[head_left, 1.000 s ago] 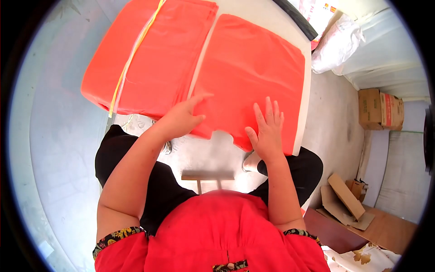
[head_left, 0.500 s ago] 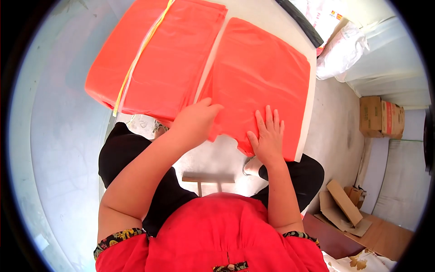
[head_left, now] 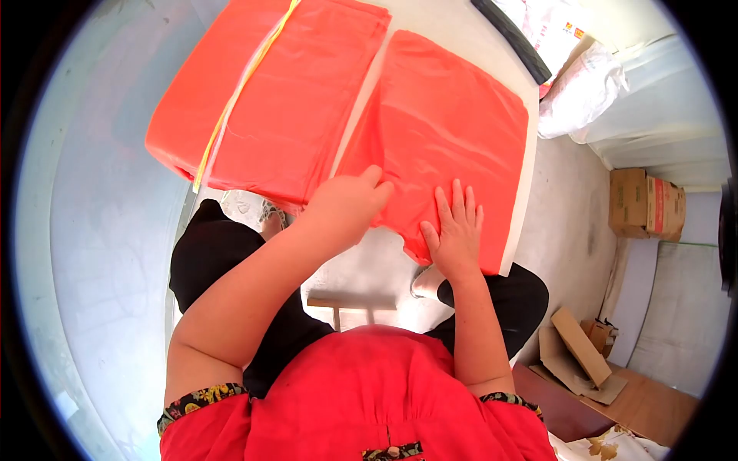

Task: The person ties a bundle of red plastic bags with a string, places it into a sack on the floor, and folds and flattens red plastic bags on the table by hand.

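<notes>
Head view, worn on the person's head. The camera faces forward and steeply down, near the hands.

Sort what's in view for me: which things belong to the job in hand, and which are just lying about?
In the job:
Red plastic sheet, pinched by left hand, right hand flat on it
Red stack beside it, probably
Yellow and white strands across the stack, probably

Lying about, apparently:
Black bar
White sack
Cardboard box
Loose cardboard

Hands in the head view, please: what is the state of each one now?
Left hand: closed, appears to pinch the folded red sheet near its left edge.
Right hand: open, fingers spread flat on the same sheet, gripping nothing.
</notes>
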Demonstrator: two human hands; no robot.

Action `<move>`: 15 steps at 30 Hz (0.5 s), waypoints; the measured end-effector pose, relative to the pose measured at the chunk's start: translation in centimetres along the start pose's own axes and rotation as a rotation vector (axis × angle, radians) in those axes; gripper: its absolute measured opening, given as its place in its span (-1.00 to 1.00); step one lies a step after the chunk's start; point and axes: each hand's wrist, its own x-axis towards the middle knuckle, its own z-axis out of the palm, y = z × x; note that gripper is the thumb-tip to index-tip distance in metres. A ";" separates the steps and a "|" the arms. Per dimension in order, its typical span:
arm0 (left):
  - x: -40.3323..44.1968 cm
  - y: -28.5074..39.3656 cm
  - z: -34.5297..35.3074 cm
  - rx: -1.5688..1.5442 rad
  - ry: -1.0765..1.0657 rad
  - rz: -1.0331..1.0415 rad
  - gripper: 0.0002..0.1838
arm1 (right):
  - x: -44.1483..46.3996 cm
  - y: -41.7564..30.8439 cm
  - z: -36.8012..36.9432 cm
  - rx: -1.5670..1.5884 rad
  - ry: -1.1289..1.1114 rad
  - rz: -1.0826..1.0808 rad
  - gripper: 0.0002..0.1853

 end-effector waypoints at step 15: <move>0.1 -1.4 0.1 -0.347 0.032 -0.201 -0.42 | -0.2 0.1 0.2 0.012 0.008 -0.001 -0.26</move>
